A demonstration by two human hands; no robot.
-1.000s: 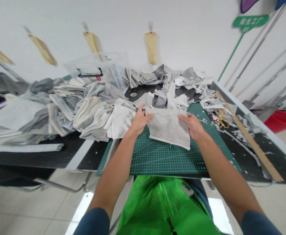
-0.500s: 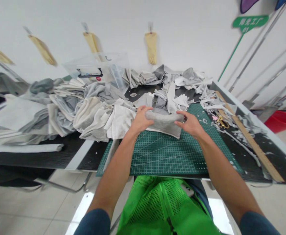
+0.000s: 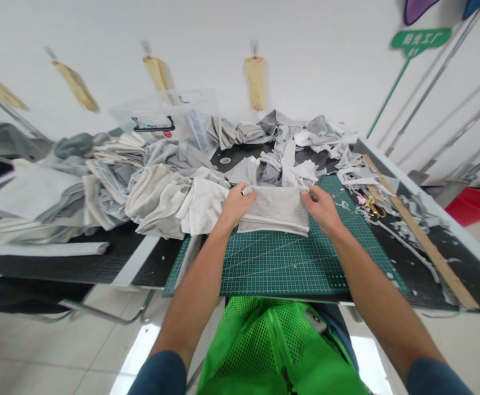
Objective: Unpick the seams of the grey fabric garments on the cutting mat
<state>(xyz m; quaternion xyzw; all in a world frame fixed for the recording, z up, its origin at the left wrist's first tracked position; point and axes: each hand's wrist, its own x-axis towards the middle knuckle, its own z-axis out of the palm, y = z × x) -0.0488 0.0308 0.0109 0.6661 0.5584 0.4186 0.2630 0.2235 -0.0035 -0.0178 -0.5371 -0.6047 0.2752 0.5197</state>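
Note:
A small grey knit cloth piece (image 3: 276, 209), folded in half, lies at the far edge of the green cutting mat (image 3: 281, 258). My left hand (image 3: 235, 206) grips its left end with fingers curled over the top edge. My right hand (image 3: 322, 207) pinches its right end the same way. Both hands rest low on the mat with the cloth stretched flat between them.
A large heap of grey and white fabric pieces (image 3: 149, 175) covers the table's left and back. A clear plastic box (image 3: 169, 118) stands behind it. Scissors (image 3: 372, 207) and a long wooden ruler (image 3: 421, 241) lie at the right among scraps. A red bin (image 3: 472, 203) sits on the floor.
The cloth lay open and flat, then both hands lifted its far edge, folded it over, and now it lies doubled and smoothed on the mat.

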